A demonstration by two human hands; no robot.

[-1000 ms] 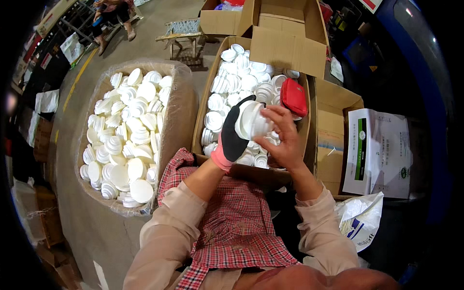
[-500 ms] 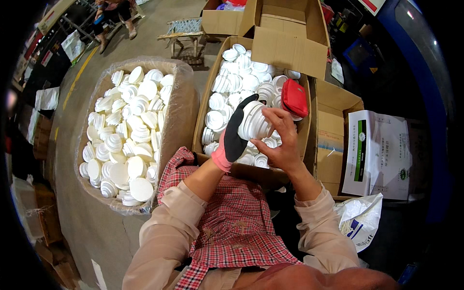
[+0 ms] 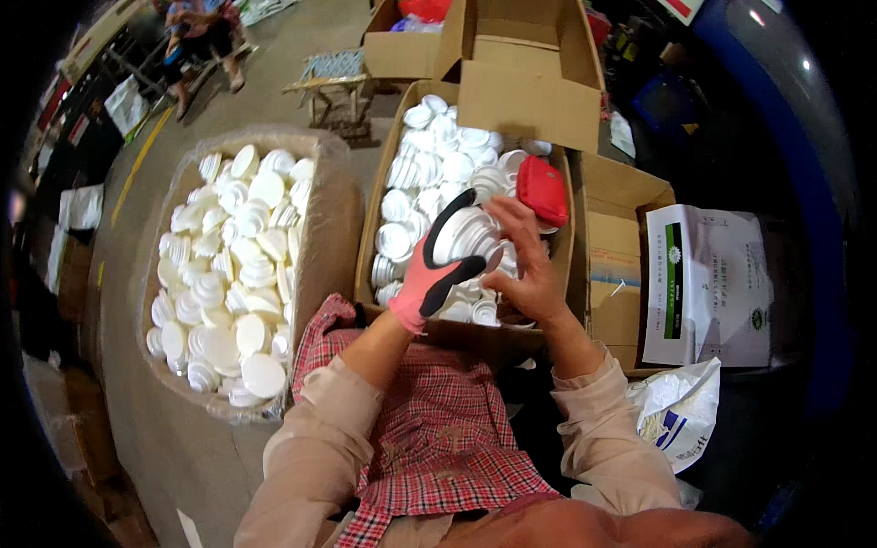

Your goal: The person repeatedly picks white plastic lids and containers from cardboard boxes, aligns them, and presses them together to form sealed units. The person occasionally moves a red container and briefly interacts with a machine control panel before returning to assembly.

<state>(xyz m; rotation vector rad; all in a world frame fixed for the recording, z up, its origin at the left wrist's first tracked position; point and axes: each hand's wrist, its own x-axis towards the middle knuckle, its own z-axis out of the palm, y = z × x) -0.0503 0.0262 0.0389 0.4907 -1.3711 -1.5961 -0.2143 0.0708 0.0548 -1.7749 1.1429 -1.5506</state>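
A stack of white ribbed round plastic pieces, or one stepped piece (image 3: 464, 236), is held over the middle carton; I cannot tell which. My left hand (image 3: 429, 274), in a pink and black glove, is closed round its left side, thumb below and fingers above. At its right edge my bare right hand (image 3: 532, 265) has fingers and thumb apart in a loose curve; whether the fingertips touch it is unclear. Beneath both hands the cardboard carton (image 3: 367, 265) is full of similar white pieces (image 3: 395, 239). A red zip pouch (image 3: 543, 192) lies on them at the right.
To the left stands a plastic-lined carton (image 3: 331, 215) heaped with white ribbed discs (image 3: 219, 347). Open cardboard boxes (image 3: 512, 91) rise behind. At the right are a printed white carton (image 3: 722, 292) and a white bag (image 3: 681, 411). A small stool (image 3: 331, 75) and a seated person (image 3: 196, 36) are farther back.
My left hand has turned, showing more of the pink glove and its thumb below the piece. My right fingers have spread and loosened at its edge. The whole view has shifted slightly.
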